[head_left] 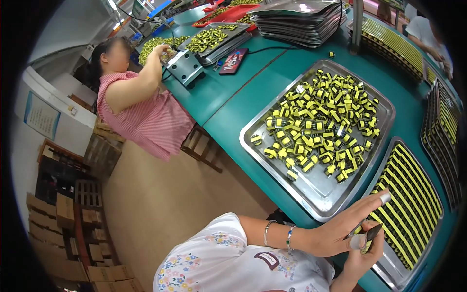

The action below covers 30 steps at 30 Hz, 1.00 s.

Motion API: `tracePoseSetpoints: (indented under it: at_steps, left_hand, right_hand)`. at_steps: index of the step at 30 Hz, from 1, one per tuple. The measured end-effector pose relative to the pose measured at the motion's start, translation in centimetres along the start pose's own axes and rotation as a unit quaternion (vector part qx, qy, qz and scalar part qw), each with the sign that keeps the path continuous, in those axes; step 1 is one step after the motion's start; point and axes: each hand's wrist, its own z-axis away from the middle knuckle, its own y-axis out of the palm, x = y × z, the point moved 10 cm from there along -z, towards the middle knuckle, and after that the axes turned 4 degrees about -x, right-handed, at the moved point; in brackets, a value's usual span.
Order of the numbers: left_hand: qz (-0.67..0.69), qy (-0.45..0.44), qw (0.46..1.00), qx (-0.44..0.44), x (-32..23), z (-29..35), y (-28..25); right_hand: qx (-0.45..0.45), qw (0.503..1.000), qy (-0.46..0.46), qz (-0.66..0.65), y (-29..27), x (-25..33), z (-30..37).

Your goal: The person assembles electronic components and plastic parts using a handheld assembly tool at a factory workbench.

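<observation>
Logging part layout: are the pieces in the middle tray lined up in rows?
No, the yellow and black pieces lie jumbled in that tray.

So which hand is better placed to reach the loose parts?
Probably your left hand: it's closer to the loose parts, near the lower end of their metal tray. Your right hand is lower in view, farther away.

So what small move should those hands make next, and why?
Perhaps lower the partly hidden dark item toward the bare metal edge of the tray of yellow rows: the right hand seems to grip it near that edge, with the left hand close beside.
</observation>
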Motion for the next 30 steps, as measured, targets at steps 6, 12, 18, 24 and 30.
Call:
tracePoseSetpoints:
  at_steps: [6, 12, 18, 24, 30]
  left_hand:
    - [0.207, -0.16, 0.965, 0.008, 3.3, 1.0, 1.0]
    - [0.359, -0.215, 0.908, 0.011, 3.5, 2.0, 2.3]
    - [0.054, -0.265, 0.96, 0.067, 2.2, 1.4, 0.8]
    - [0.134, -0.334, 0.933, 0.013, 4.4, 2.9, 1.0]
    - [0.078, -0.206, 0.975, -0.031, 2.2, 1.6, -0.4]
  right_hand:
    - [0.052, 0.992, -0.073, 0.087, 0.7, 1.8, -0.5]
    - [0.087, 0.953, -0.229, 0.178, 0.6, 4.7, 0.8]
    - [0.078, 0.948, -0.273, 0.146, 0.3, 5.3, 1.3]
    - [0.081, 0.945, -0.278, 0.152, 0.8, 6.0, 1.1]
    - [0.087, 0.957, -0.231, 0.152, 1.3, 5.2, 1.3]
